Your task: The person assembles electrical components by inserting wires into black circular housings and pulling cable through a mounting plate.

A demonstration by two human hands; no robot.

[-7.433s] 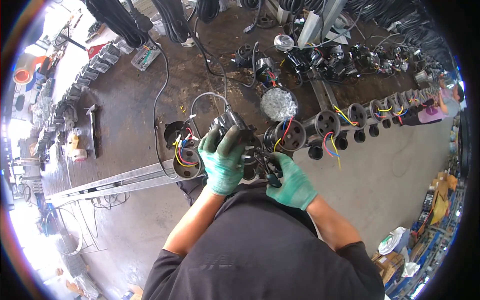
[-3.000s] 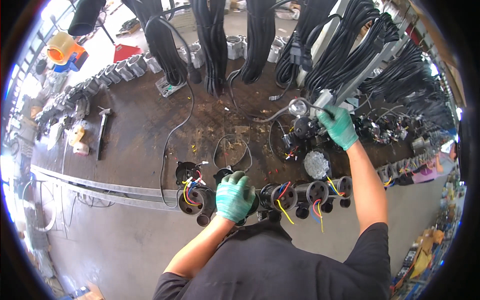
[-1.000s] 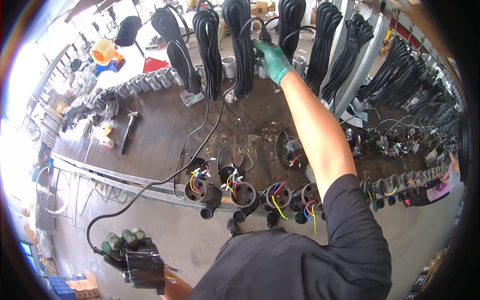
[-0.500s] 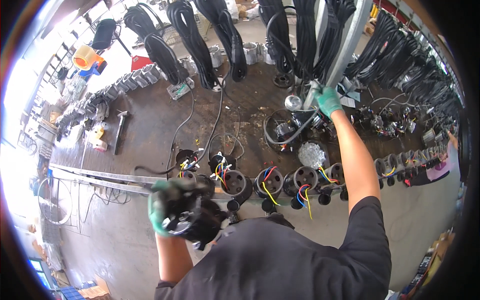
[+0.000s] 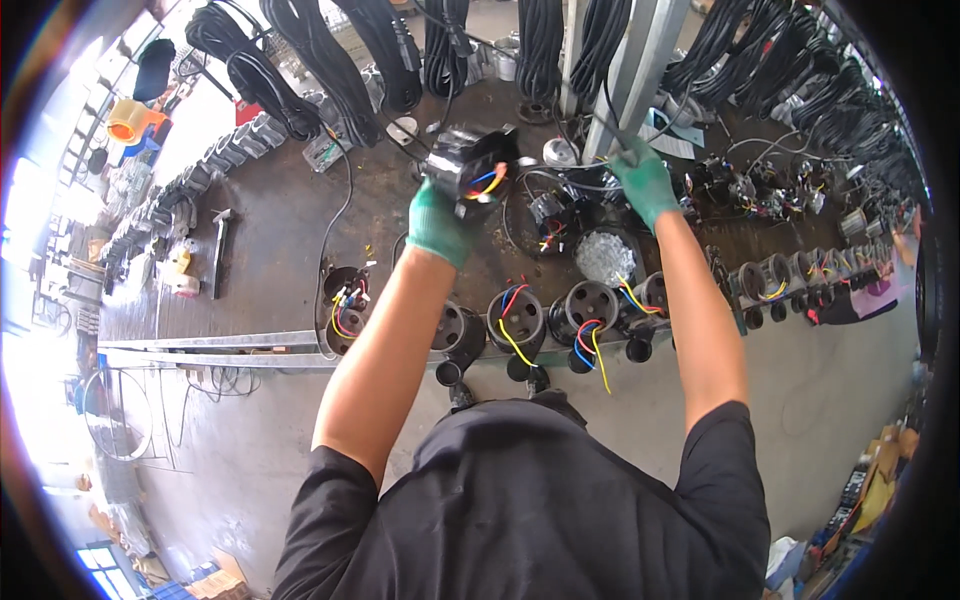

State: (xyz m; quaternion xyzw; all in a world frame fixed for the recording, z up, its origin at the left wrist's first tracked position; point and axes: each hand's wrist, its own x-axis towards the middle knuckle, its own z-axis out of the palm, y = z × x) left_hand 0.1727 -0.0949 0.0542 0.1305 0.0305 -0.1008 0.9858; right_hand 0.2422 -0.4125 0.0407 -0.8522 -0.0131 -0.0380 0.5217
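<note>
My left hand [image 5: 440,222], in a green glove, is closed around a black motor housing [image 5: 478,165]. Blue, yellow and red wires stick out of the housing, which is blurred and held above the bench. My right hand [image 5: 648,182], gloved likewise, has its fingers curled around a black cable [image 5: 610,105] beside the metal post. Below and between the hands sit a dark motor part with wires [image 5: 548,208] and a bowl of small shiny metal pieces [image 5: 606,258]. A silvery round cap [image 5: 561,152] lies close to my right hand.
Black housings [image 5: 518,318] with coloured wires line the bench's front edge. Coiled black cables [image 5: 540,50] hang across the far side beside a metal post [image 5: 635,70]. A hammer [image 5: 220,250] lies at left; wired motor parts [image 5: 765,190] crowd the right. Another person [image 5: 865,300] is at far right.
My left hand has swung up from the bench's near edge to above its middle, carrying the black motor housing. My right hand stays by the post with the cable. The view has shifted slightly.
</note>
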